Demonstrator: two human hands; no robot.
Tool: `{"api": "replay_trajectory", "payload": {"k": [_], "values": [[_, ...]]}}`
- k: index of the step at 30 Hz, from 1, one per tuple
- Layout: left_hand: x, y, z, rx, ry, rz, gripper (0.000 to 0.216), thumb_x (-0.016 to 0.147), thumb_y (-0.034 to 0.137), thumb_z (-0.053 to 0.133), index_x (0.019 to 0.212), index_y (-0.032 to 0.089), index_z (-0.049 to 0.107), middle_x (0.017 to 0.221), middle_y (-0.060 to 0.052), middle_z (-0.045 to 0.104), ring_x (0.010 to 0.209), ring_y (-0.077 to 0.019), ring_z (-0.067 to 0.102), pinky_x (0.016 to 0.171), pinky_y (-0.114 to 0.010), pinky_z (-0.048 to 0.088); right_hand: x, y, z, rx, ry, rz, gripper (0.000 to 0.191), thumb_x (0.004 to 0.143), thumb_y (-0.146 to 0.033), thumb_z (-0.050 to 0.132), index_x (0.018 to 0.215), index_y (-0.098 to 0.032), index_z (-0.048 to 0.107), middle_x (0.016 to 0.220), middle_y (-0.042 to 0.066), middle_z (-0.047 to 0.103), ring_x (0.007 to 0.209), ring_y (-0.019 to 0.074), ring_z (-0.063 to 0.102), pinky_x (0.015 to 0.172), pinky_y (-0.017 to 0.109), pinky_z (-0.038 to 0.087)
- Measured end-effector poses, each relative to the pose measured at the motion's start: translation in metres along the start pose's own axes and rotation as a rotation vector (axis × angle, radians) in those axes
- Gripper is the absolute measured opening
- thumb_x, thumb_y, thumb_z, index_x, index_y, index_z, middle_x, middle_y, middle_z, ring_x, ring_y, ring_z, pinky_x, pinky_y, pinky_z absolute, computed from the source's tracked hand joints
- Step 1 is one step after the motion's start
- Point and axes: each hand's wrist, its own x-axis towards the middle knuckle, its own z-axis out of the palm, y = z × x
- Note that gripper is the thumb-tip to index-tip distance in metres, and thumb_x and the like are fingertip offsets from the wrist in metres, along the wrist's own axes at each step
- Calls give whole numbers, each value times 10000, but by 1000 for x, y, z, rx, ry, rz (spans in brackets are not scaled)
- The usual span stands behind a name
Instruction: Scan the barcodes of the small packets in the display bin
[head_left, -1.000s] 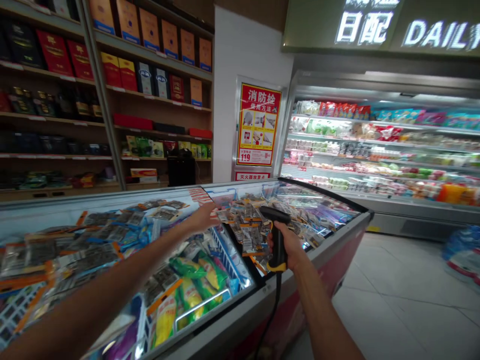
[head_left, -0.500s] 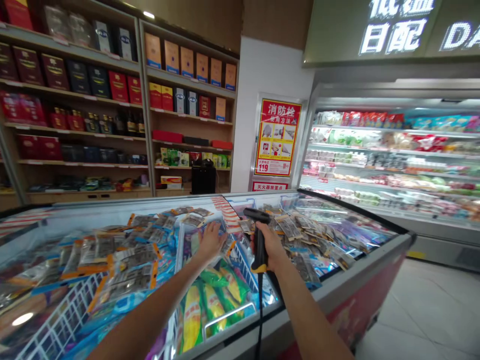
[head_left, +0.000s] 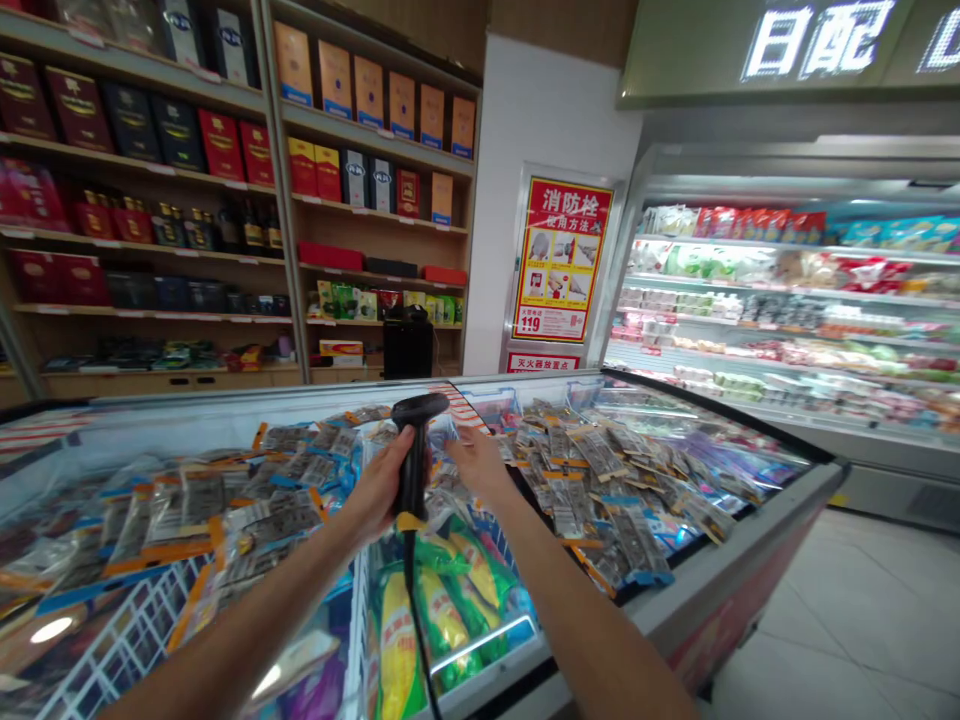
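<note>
My left hand is wrapped round the handle of a black barcode scanner with a yellow band, held upright over a chest freezer. The scanner's black cable hangs down toward me. My right hand hovers just right of the scanner with fingers stretched out, holding nothing. Below both hands lie grey packets with orange and blue edges and yellow-green corn packs in white wire baskets.
Wooden shelves of boxed goods line the wall behind the freezer. A red fire-hydrant notice hangs on the white pillar. An open chiller cabinet stands at right, with tiled floor in front.
The scanner has passed from my right hand to my left. My left hand came back off the packets, and my right hand has let go and opened.
</note>
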Motion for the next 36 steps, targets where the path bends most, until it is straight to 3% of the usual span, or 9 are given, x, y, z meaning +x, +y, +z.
{"api": "replay_trajectory", "payload": {"k": [2,5,9,12,15,18,21,26,36], "values": [[3,5,-16,35,-29,-108,271,764,413,569,792,144,582,623,-8,607,511,-99,561,503,-219,473,8,22,-11,-201,61,85,64,581,-230,660,559,-215,603,663,31,640,861,219,583,746,302,422],[5,1,-30,34,-91,-209,265,762,403,574,849,154,595,682,-23,623,577,-119,588,560,-245,496,20,49,-20,-310,28,126,251,461,-178,704,374,-214,471,457,5,532,772,224,592,647,278,420],[3,-17,-30,49,-198,-241,349,667,465,655,802,146,612,645,-11,595,537,-95,538,513,-211,447,29,63,-16,-356,-242,121,288,422,-131,701,315,-207,445,291,-55,377,538,154,545,502,220,372],[-7,-25,-21,104,-187,-201,423,576,530,696,725,145,604,591,6,562,494,-84,491,474,-208,406,30,62,-20,-313,-415,174,216,439,-125,693,358,-194,505,291,-78,396,416,101,460,441,202,332],[-17,-28,-15,150,-153,-177,479,540,591,682,701,150,592,583,4,560,481,-88,473,461,-218,386,33,60,-37,51,-210,205,71,521,-166,648,547,-180,584,446,-66,550,453,98,506,471,202,391],[-25,-29,-12,186,-138,-195,510,545,621,657,746,157,596,558,4,548,465,-96,463,450,-225,366,42,58,-59,544,146,172,236,577,-240,636,803,-199,579,658,-43,651,597,132,605,588,261,491],[-31,-30,-9,241,-138,-185,489,584,606,640,797,167,603,526,10,531,451,-100,451,450,-225,350,52,59,-78,806,270,115,336,557,-215,654,882,-218,568,784,-34,677,720,141,635,690,284,515],[-38,-30,-4,361,-185,-190,431,630,591,608,688,165,593,476,5,494,440,-98,412,440,-220,318,55,65,-98,825,368,97,247,580,-201,614,826,-219,595,780,-45,685,727,136,631,715,268,516],[-41,-31,-3,399,-243,-197,398,619,557,641,708,171,599,504,2,512,447,-96,402,450,-219,310,58,78,-105,723,346,95,324,576,-240,631,898,-225,596,822,-28,687,778,156,637,700,283,520]]}}
